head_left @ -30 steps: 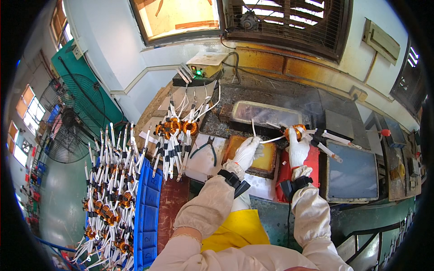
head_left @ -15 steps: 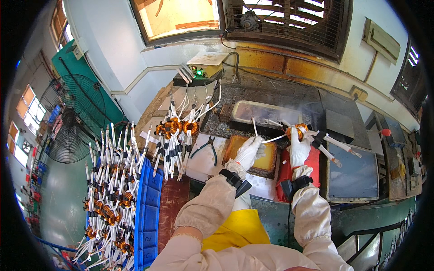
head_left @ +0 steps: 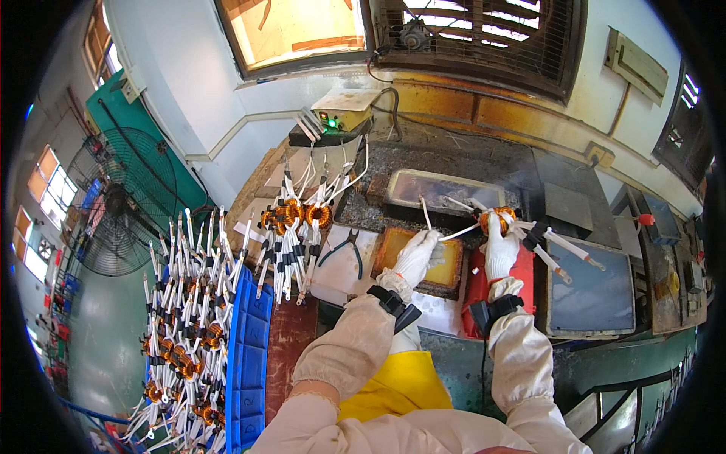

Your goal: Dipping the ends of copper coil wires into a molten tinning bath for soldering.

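Note:
My right hand (head_left: 499, 248), in a white glove, is closed around a copper-wound toroid coil (head_left: 505, 217) with white-sleeved leads. Two of its leads, bound by a black band, stick out to the right. My left hand (head_left: 416, 256), also gloved, pinches white-sleeved leads of that coil, one pointing up and one running across toward the coil. Both hands are just in front of a long metal trough (head_left: 401, 212), with other lead ends near its front rim. Beneath my left hand sits a square tray of yellow liquid (head_left: 443, 289). A red container (head_left: 476, 303) stands below my right hand.
Pliers (head_left: 355, 253) and several finished-looking coils (head_left: 289, 216) lie left of the tray. A blue crate (head_left: 248, 363) heaped with coils stands at the near left. Behind is a yellow control box (head_left: 346, 117) with a green light. A grey-surfaced pan (head_left: 590, 295) sits right.
Both hands and the coil stay almost where they were. The haze over the trough looks thinner on its left side.

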`<control>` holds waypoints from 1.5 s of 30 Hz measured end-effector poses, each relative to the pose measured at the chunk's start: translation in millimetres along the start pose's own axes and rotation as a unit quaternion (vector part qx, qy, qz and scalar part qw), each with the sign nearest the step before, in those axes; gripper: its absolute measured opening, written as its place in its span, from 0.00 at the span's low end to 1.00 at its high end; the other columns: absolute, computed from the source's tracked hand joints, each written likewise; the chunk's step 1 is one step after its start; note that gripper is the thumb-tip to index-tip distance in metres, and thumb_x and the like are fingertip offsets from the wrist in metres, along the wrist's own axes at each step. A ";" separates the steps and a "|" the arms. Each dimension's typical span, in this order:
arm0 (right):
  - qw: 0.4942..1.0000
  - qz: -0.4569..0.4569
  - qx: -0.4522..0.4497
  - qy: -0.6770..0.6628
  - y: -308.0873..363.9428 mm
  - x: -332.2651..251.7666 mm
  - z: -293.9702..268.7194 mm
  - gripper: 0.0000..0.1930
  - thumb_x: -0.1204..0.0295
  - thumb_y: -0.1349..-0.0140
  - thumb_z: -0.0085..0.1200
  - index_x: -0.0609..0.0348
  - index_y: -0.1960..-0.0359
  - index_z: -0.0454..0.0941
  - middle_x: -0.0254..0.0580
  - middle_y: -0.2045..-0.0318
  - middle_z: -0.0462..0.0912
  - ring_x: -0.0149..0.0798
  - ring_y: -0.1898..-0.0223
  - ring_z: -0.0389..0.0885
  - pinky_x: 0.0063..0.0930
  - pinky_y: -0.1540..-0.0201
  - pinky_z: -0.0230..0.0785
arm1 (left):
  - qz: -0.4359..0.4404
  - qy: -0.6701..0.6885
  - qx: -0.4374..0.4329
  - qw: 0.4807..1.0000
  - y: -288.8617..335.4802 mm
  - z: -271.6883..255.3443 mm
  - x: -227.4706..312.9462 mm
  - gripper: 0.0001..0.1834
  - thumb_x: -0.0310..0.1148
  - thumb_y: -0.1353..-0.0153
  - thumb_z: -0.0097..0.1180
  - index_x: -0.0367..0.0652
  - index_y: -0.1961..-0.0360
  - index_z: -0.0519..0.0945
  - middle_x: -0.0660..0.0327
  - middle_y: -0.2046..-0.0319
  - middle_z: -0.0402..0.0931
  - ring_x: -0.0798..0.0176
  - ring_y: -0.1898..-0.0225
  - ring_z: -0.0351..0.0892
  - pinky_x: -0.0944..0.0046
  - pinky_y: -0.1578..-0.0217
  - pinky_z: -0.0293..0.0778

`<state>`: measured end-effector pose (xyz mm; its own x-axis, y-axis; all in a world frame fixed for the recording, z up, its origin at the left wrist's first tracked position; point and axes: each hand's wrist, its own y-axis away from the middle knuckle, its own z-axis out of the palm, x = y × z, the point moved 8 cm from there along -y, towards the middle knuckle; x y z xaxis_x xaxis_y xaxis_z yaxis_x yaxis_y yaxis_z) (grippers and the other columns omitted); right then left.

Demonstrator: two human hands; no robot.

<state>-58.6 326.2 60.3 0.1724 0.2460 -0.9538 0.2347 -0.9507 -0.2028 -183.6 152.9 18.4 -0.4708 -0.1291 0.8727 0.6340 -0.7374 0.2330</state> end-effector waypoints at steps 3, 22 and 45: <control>1.000 -0.024 0.009 -0.017 -8.2 13.4 1.5 0.25 0.52 0.47 0.55 0.66 0.61 0.73 0.48 0.69 0.76 0.38 0.73 0.73 0.28 0.71 0.63 | -0.001 0.003 -0.005 1.000 1.1 4.0 -1.3 0.13 0.41 0.37 0.46 0.43 0.60 0.72 0.64 0.73 0.71 0.71 0.73 0.71 0.70 0.69 0.73; 0.999 -0.015 0.007 -0.041 -6.9 14.1 3.1 0.24 0.54 0.45 0.55 0.64 0.59 0.71 0.41 0.81 0.74 0.29 0.90 0.68 0.24 0.89 0.59 | 0.005 0.008 -0.011 1.000 4.2 5.5 -1.8 0.13 0.42 0.37 0.46 0.43 0.60 0.72 0.64 0.72 0.71 0.71 0.72 0.71 0.70 0.69 0.73; 0.997 0.045 0.007 -0.064 -1.7 11.4 -1.2 0.24 0.53 0.45 0.54 0.63 0.60 0.71 0.40 0.83 0.74 0.29 0.91 0.68 0.23 0.90 0.59 | 0.013 -0.023 -0.013 1.000 7.3 12.5 0.7 0.14 0.42 0.37 0.45 0.44 0.59 0.73 0.65 0.72 0.71 0.73 0.71 0.71 0.71 0.69 0.73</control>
<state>-55.9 330.8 50.1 0.0687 0.1347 -0.9885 0.2103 -0.9705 -0.1176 -171.7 155.8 26.1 -0.4249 -0.1180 0.8975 0.6299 -0.7506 0.1995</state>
